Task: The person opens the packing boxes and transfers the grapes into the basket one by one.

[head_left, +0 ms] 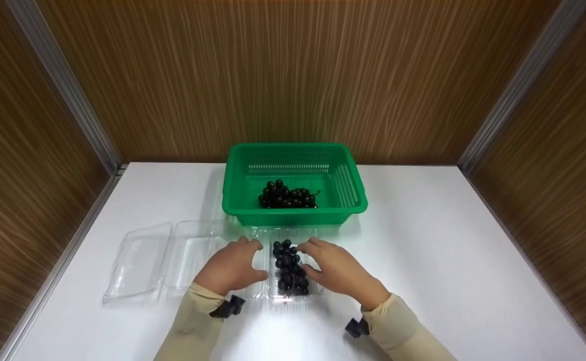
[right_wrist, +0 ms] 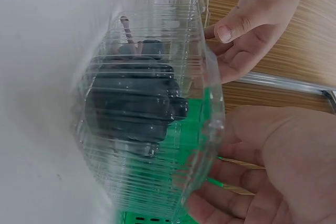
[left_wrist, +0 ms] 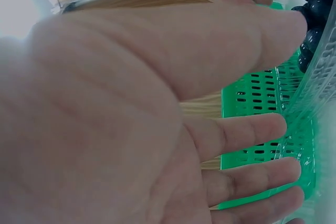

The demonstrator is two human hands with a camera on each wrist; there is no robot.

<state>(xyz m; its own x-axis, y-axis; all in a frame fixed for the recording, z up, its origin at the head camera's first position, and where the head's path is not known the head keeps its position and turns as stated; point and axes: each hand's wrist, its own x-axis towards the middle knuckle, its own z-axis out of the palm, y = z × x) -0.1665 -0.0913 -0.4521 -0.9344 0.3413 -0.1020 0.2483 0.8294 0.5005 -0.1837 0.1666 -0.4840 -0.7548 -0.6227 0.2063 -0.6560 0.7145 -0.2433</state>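
Note:
A bunch of dark grapes (head_left: 286, 268) lies in a clear plastic clamshell box (head_left: 314, 288) near the middle of the table. My left hand (head_left: 235, 265) is at the left of this box, thumb and fingers spread apart; its thumb reaches close to the grapes in the left wrist view. On the other side, my right hand (head_left: 338, 265) has its relaxed fingers at the box's right rim, beside the grapes. Through the ribbed box wall (right_wrist: 210, 124), the right wrist view shows the bunch and its brown stem (right_wrist: 126, 27).
Behind the box stands a green plastic basket (head_left: 295, 216) holding more dark grapes (head_left: 287, 196). Another clear clamshell box (head_left: 137, 263) lies spread flat at the left. Wood-patterned panels (head_left: 293, 75) enclose the white table (head_left: 423, 250) at the back and sides.

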